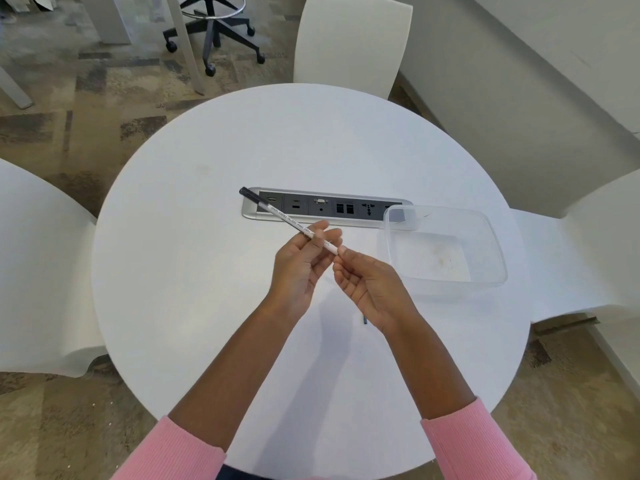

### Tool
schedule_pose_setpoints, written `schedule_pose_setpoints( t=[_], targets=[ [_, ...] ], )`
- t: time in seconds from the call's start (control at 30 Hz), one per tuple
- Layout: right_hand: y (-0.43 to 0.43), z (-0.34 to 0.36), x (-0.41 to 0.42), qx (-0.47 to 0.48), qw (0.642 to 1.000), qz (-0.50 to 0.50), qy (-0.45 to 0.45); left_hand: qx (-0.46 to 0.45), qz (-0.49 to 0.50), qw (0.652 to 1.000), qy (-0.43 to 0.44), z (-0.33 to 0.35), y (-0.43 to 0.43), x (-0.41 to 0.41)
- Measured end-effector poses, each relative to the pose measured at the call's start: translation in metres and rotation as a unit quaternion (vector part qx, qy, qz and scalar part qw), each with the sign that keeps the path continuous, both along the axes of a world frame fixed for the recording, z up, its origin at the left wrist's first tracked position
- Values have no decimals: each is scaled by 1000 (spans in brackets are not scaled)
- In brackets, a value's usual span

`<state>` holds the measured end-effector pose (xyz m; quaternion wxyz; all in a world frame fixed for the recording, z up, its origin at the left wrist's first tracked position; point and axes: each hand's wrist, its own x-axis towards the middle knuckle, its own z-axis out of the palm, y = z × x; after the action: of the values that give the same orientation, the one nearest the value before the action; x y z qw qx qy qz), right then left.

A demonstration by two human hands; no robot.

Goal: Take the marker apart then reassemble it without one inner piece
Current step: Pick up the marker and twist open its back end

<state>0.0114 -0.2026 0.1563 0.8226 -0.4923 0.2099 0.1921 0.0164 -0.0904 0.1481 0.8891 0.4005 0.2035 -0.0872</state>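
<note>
A slim white marker [284, 217] with printed text and a black cap at its far left end is held above the round white table [194, 271]. My left hand [300, 263] grips the barrel near its middle, fingers curled around it. My right hand [367, 284] pinches the near right end of the marker between thumb and fingertips. A small dark piece [365, 319] lies on the table, partly hidden under my right wrist; what it is cannot be told.
A clear plastic container [446, 247] sits to the right of my hands. A recessed socket panel [325, 207] runs across the table's middle. White chairs [349, 43] stand around the table, and an office chair base is further back.
</note>
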Motion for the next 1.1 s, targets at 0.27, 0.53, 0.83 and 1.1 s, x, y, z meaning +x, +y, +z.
schedule_pose_setpoints(
  t=[0.27, 0.53, 0.83, 1.1],
  targets=[
    [-1, -3, -4, -165, 977, 44, -128, 22, 9, 1000, 3, 6, 1, -2],
    [-8, -4, -6, -358, 888, 80, -278, -5, 20, 998, 54, 11, -2, -1],
    [-15, -24, -5, -607, 557, 112, -555, -5, 29, 993, 114, 10, -2, -3],
    [4, -9, -13, -117, 988, 66, -72, 15, 26, 994, 106, 7, 6, -2]
  ],
)
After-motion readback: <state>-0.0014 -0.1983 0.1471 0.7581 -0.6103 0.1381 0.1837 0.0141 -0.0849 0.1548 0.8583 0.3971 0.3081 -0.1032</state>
